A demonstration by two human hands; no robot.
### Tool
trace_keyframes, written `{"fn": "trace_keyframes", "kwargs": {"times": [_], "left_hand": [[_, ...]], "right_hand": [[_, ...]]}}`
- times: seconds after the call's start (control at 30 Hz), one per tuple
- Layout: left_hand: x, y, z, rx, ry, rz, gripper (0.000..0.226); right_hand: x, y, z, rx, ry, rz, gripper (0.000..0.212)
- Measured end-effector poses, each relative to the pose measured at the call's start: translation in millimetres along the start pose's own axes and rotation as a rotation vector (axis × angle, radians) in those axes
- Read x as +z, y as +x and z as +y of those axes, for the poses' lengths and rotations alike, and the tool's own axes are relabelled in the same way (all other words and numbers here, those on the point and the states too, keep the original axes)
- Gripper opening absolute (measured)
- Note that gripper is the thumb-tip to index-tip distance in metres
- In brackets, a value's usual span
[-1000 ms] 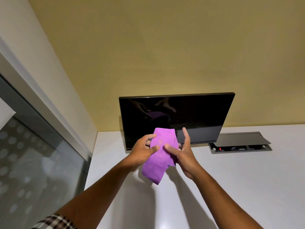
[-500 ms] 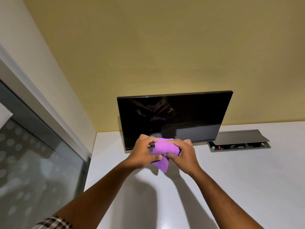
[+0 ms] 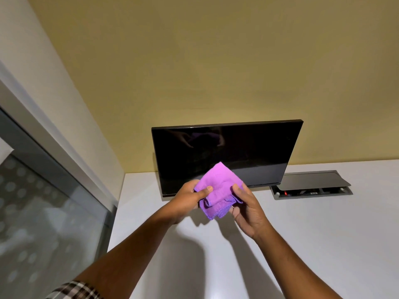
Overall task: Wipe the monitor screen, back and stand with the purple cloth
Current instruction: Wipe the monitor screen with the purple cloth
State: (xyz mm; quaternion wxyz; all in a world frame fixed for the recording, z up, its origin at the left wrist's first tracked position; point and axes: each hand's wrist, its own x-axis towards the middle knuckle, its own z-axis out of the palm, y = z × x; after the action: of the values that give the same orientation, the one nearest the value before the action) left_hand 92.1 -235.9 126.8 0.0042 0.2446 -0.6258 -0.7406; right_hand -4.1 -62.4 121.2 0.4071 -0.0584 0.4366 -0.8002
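My white desk (image 3: pixel 302 244) carries the monitor (image 3: pixel 226 156) at its back edge, an open cable box (image 3: pixel 311 186) sunk just beside it.

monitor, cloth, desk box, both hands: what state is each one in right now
monitor: upright on the desk, screen dark, untouched
purple cloth: folded, held in the air before the screen
cable box: lid raised
left hand: gripping the cloth
right hand: gripping the cloth
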Motion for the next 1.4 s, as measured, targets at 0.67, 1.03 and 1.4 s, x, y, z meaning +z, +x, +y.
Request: {"fn": "trace_keyframes", "kwargs": {"times": [0.67,1.03,1.4], "left_hand": [[-21.4,81.9,171.4,0.691,1.301,0.182,0.046],[-16.6,107.5,160.3,0.473,1.436,0.093,0.047],[-18.8,111.5,164.2,0.417,1.412,0.079,0.045]], "right_hand": [[-40.5,69.3,-94.9,-0.757,-0.578,0.807,0.091],[-42.5,107.3,-97.0,-0.967,-1.136,0.759,0.086],[-17.0,89.8,86.8,-0.754,-1.435,0.36,0.042]]}}
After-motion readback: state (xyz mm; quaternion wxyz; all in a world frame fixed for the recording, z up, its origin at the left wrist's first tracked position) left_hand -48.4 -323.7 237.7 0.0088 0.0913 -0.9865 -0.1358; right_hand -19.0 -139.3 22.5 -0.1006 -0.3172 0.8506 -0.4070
